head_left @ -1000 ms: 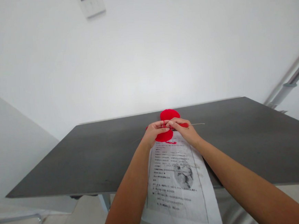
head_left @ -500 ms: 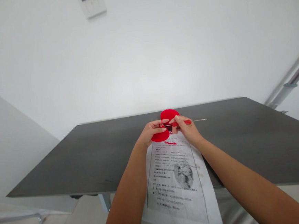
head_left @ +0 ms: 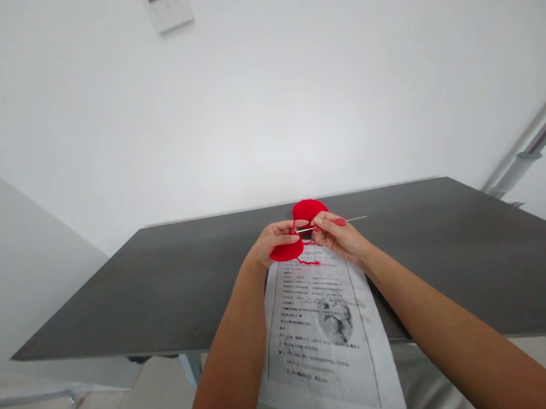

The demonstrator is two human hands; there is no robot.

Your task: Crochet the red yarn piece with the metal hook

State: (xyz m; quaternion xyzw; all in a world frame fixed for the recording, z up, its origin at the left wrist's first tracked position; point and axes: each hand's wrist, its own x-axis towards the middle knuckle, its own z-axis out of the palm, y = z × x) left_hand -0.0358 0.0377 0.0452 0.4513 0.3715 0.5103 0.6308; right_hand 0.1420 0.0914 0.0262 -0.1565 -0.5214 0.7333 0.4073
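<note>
My left hand [head_left: 271,242] is closed on a small red crocheted piece [head_left: 287,252], pinching it from above. My right hand [head_left: 339,237] is closed on a crochet hook [head_left: 338,222] with a red grip and a thin metal shaft that points right; its tip end meets the red piece between the two hands. A loose red yarn tail [head_left: 308,262] hangs under the piece. Just behind the hands lies a red ball of yarn [head_left: 307,208] on the dark table [head_left: 165,276].
A printed sheet of paper [head_left: 325,333] with text and a grey picture lies under my hands and hangs over the table's near edge. A white wall stands behind the table. A metal rail [head_left: 528,146] runs at the far right, a metal frame [head_left: 57,404] low at the left.
Both hands have risen slightly off the paper and shifted a little left. The red piece has swung left under my left hand, and the hook has drawn out to the right.
</note>
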